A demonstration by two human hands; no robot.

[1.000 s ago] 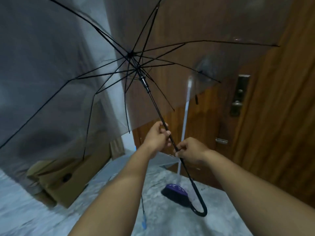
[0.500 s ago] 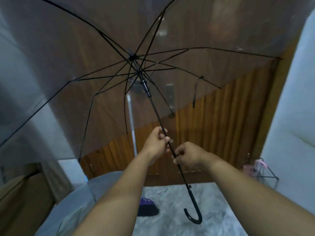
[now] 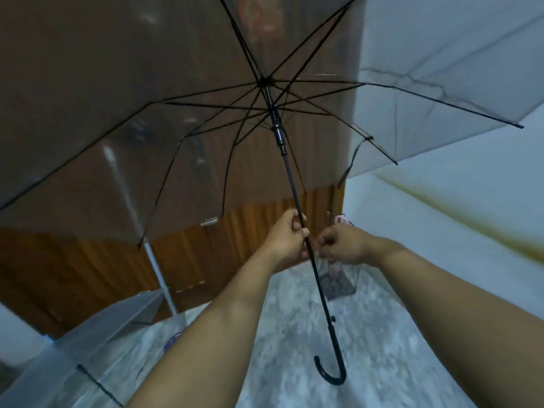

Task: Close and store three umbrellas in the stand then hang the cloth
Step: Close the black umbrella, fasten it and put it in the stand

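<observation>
Clear umbrella (image 3: pixel 206 119) fully open, held overhead, black shaft (image 3: pixel 294 189) slanting down to the hooked handle (image 3: pixel 329 369) above the marble floor (image 3: pixel 368 334). Left hand (image 3: pixel 287 237) wrapped around the shaft mid-length, fingers clenched on it; right hand (image 3: pixel 338 244) just beside, fingers curled at the shaft, apparently pinching it, though exact contact hard to tell. Runner (image 3: pixel 276 128) still high near the ribs. To close well: steady the shaft with one hand, reach up to the runner, release the catch, slide down smoothly, keeping ribs clear of the wooden door (image 3: pixel 250 231). Wire stand (image 3: pixel 338 284) near the white wall (image 3: pixel 441 216), behind the hands. Second clear umbrella (image 3: pixel 88 348) lying open at lower left.
</observation>
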